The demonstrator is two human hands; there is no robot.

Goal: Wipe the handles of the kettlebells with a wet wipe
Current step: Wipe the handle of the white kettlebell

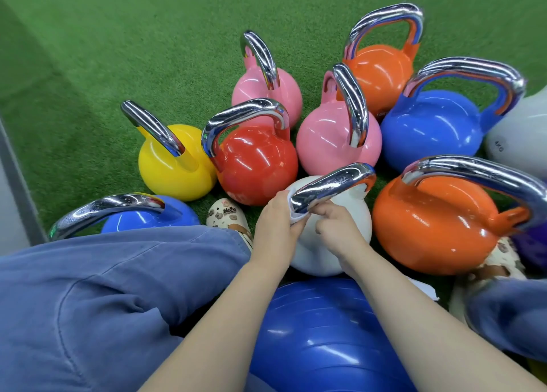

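- Kettlebell handle, chrome, on the white kettlebell: near end wrapped by the wet wipe, w/ left hand holding the wipe around it – grip curled on wipe + handle.
- Right hand just beside, under the same handle end; fingers curled, fingertips at the wipe's edge. Can't tell if it pinches the wipe or only touches.
- White kettlebell stands upright on green turf, centre of the cluster.
- Rel. to the white one: red kettlebell touching at far-left; pink kettlebell just behind; orange kettlebell just right.
- Yellow kettlebell further left, past the red.
- Blue exercise ball just in front of the white one, between the person's forearms.
- Patterned clog near-left of it, on turf; blue trouser leg beyond that.
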